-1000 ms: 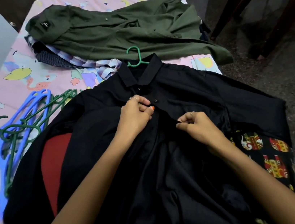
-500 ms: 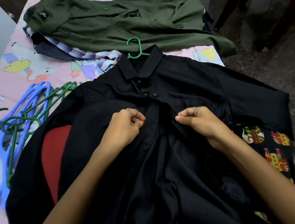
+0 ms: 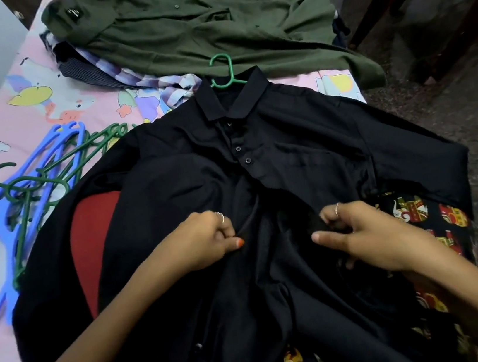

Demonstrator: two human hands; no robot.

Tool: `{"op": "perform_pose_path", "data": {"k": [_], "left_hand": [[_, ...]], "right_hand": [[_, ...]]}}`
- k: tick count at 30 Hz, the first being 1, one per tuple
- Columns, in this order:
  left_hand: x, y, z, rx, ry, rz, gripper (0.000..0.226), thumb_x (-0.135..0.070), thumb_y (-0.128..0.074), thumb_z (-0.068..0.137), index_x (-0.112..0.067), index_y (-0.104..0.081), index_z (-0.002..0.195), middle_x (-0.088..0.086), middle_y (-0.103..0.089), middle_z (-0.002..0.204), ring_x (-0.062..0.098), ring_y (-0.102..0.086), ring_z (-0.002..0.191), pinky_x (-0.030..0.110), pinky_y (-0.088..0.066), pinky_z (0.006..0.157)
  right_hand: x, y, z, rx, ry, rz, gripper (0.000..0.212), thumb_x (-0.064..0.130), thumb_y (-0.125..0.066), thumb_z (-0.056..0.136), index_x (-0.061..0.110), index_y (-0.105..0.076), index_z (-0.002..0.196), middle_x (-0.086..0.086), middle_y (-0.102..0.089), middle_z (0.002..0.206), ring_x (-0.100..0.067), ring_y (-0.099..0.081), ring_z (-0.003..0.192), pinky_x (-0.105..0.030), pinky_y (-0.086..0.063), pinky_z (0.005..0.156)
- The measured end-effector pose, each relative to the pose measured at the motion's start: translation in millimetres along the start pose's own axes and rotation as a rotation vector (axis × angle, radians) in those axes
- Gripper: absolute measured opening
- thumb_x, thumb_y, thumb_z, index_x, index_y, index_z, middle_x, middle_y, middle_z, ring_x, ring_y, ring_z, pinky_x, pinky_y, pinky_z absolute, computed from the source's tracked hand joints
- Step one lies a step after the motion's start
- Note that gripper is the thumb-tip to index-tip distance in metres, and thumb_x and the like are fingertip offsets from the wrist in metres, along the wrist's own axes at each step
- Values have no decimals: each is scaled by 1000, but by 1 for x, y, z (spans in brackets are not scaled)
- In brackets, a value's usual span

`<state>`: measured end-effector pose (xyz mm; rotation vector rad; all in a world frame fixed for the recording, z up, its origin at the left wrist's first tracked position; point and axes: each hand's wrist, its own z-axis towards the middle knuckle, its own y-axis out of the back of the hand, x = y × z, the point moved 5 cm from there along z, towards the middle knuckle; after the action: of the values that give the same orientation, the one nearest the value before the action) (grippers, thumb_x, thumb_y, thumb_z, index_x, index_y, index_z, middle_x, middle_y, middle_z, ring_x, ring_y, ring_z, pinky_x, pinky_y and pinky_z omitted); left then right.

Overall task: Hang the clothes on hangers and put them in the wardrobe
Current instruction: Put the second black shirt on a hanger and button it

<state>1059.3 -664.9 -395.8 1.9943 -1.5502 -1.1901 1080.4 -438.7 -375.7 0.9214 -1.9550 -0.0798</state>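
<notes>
The black shirt (image 3: 289, 155) lies face-up on the bed (image 3: 38, 117), its green hanger (image 3: 224, 72) hook poking from the collar. The left hand (image 3: 206, 240) and right hand (image 3: 359, 234) each pinch a placket edge mid-chest. The fabric looks light, limp and slippery; lifting is likely best done by the hanger hook.

1. One head-worn view is looking forward and steeply down over a bed (image 3: 47, 115).
2. It is sitting close above the shirt (image 3: 303, 147), with both forearms entering from the bottom edge.
</notes>
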Motion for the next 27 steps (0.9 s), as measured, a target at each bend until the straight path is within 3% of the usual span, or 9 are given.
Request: {"op": "perform_pose_path", "data": {"k": [2,4,6,8,14,17,20,23,27], "left_hand": [[-9,12,0,-46,-52,-224,25,-38,-73,82,-23,-59,66,-11,-56,52,-1,-46,48,16,-41,55],[-20,25,1,-95,-93,-459,27,-32,-76,79,-18,-60,63,-8,-51,46,4,-38,42,18,-33,45],[-28,43,4,-187,-144,-624,29,-27,-76,78,-14,-58,60,-4,-49,45,5,-35,39,16,-29,41],[-36,62,10,-288,-177,-702,29,-25,-75,80,-13,-57,60,-3,-48,45,3,-33,37,15,-27,39],[-47,98,33,-369,-189,-824,24,-28,-65,90,-16,-58,71,-5,-54,52,5,-37,42,14,-29,38],[-42,99,43,-401,-157,-800,24,-28,-60,94,-16,-56,73,0,-58,60,2,-46,39,12,-32,38],[-34,91,46,-412,-127,-751,23,-29,-57,95,-17,-55,76,0,-59,60,1,-45,38,15,-33,38],[-27,81,40,-371,-117,-761,13,-22,-58,95,-15,-50,88,-7,-56,52,5,-44,43,17,-36,42],[-15,67,27,-347,-167,-732,27,-7,-59,93,-21,-44,110,3,-51,65,11,-43,55,19,-39,51]], "right_hand": [[12,4,-2,-45,75,201,33,10,-56,94,15,-36,68,12,-40,49,1,-40,42,-17,-37,42],[23,9,0,-98,130,315,24,9,-54,95,10,-43,74,-1,-51,57,-9,-46,51,-20,-33,45],[34,13,4,-129,158,434,10,7,-52,97,2,-54,89,-19,-64,77,-23,-59,67,-27,-45,56],[46,19,10,-176,201,477,9,7,-51,97,3,-57,92,-18,-68,83,-23,-64,71,-29,-52,62],[72,45,51,-447,237,167,12,27,-61,90,18,-63,98,-7,-71,94,-31,-67,86,-46,-54,86],[79,44,64,-488,209,-10,23,29,-63,90,18,-59,110,0,-62,99,-18,-59,89,-25,-45,80],[78,27,62,-389,203,-12,29,26,-66,89,20,-52,114,2,-52,100,-10,-52,90,-21,-36,77],[62,9,55,-202,170,319,37,12,-66,89,20,-51,122,-5,-55,100,-12,-58,88,-31,-49,84],[43,-1,44,-4,153,671,44,-10,-57,87,12,-53,125,-5,-65,84,-15,-65,76,-25,-56,72]]}}
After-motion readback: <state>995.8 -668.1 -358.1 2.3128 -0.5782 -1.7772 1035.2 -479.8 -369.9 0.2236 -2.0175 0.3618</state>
